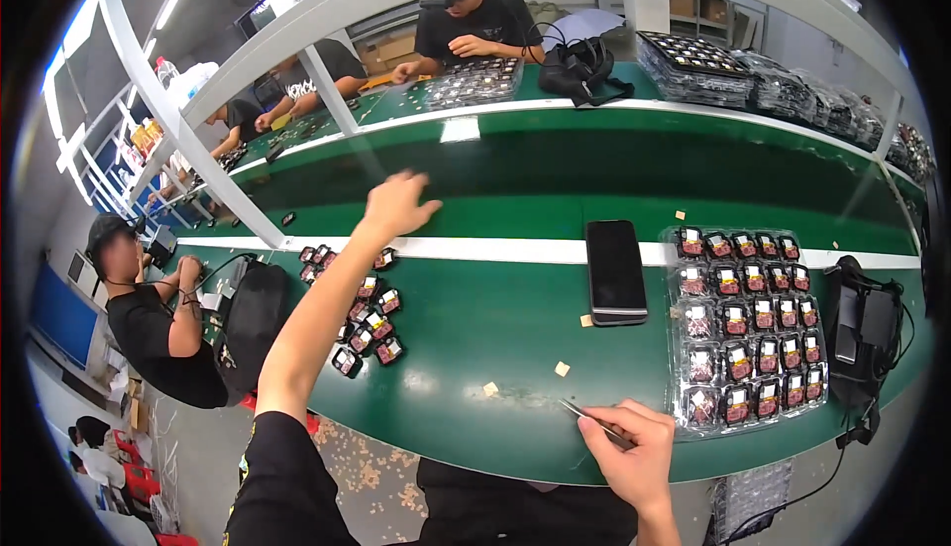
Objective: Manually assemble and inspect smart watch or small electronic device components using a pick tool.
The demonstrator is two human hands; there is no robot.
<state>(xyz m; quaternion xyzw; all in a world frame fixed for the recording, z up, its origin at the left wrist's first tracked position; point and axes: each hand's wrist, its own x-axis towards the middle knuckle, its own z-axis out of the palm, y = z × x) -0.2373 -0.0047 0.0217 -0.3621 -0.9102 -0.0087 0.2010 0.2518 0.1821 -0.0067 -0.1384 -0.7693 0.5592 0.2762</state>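
My left hand (399, 207) reaches out over the dark green belt beyond the white rail. Its fingers are apart, with nothing visible in them. At the table's near edge, my right hand (634, 452) is closed on a pair of metal tweezers (594, 421), tips pointing left. Under and beside my left forearm lies a loose group of small black devices (376, 325) with white and reddish faces. To the right, a clear plastic tray (680, 353) holds rows of the same kind of device. A black phone (615, 273) lies between the two groups.
Small pale square pieces (562, 369) are scattered on the green tabletop (495, 338). A black bag (860, 338) with a cable sits at the right edge. Stacked trays (693, 62) stand across the belt. Co-workers sit opposite and at left, near a black backpack (256, 318). White frame posts (178, 140) rise at left.
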